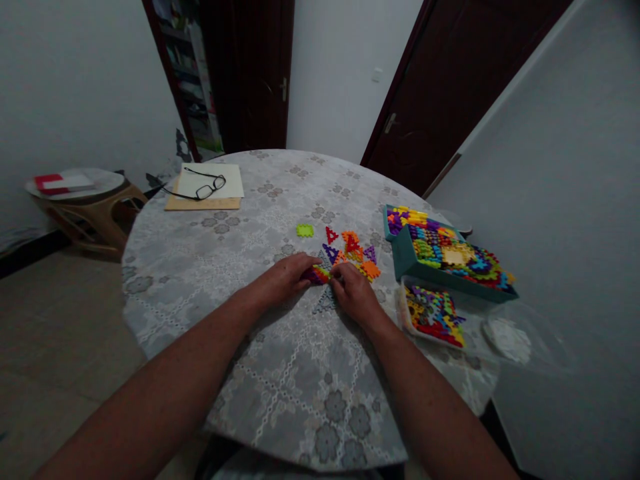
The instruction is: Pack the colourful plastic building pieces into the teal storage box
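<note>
Between my two hands is a small assembly of interlocking plastic pieces (317, 274), purple, red and yellow-green. My left hand (290, 275) has its fingers closed around the assembly's left end. At its right end my right hand (353, 288) pinches with thumb and fingertips; these partly cover the assembly. Just beyond the hands lies a loose group of toothed pieces: a red triangle (331, 235), a purple triangle (330, 253), orange squares (371, 269) and several more. A lime green square piece (305, 230) lies apart, farther off to the left.
Along the right side stand two teal boxes, the nearer box (406, 253) filled with colourful pieces, and a clear plastic tub (406, 313) of more pieces. A transparent lid or bag (537, 337) lies beyond. Black glasses (204, 192) rest on papers (233, 179) at the far left of the patterned tablecloth (270, 373).
</note>
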`<state>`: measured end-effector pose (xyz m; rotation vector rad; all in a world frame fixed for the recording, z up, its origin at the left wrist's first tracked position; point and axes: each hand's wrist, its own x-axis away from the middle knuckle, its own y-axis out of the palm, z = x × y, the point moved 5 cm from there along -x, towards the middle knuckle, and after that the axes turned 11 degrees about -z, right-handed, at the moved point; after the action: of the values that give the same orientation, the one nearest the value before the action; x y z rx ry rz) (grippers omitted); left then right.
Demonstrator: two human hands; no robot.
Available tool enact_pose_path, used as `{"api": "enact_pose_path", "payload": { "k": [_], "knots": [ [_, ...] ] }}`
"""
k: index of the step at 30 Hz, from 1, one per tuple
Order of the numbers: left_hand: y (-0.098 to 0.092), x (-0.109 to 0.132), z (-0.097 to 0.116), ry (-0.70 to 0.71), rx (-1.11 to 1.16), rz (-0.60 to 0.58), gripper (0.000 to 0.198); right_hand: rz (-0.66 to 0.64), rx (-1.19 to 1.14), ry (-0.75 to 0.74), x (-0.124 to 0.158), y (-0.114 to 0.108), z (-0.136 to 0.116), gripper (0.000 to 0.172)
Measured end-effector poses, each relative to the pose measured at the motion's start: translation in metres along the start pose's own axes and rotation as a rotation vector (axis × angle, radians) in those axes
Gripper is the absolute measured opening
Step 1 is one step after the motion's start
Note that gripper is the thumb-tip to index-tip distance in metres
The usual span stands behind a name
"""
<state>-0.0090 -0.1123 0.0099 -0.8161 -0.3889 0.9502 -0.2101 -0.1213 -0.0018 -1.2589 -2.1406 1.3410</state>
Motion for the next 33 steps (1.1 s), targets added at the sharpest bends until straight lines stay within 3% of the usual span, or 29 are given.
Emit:
{"api": "enact_pose_path", "payload": {
  "k": [13, 22, 29, 33],
  "knots": [
    [0.001, 0.0, 0.001, 0.04, 0.011, 0.025, 0.053, -0.055, 0.027, -0.052, -0.001, 0.008, 0.0, 0.016],
    [-0.001, -0.003, 0.003, 0.028, -0.055, -0.027, 0.018, -0.058, -0.017, -0.013, 0.008, -0.002, -0.004, 0.03],
    [-0.002, -0.002, 0.002, -0.055, -0.08, -0.022, 0.012, -0.288, 0.074, -0.072, 0.032, -0.017, -0.017, 0.042],
    [-0.003, 0.001, 0.004, -0.106, -0.072, -0.019, 0.016, -0.329, 0.081, -0.065, 0.035, -0.019, -0.021, 0.041]
  ]
}}
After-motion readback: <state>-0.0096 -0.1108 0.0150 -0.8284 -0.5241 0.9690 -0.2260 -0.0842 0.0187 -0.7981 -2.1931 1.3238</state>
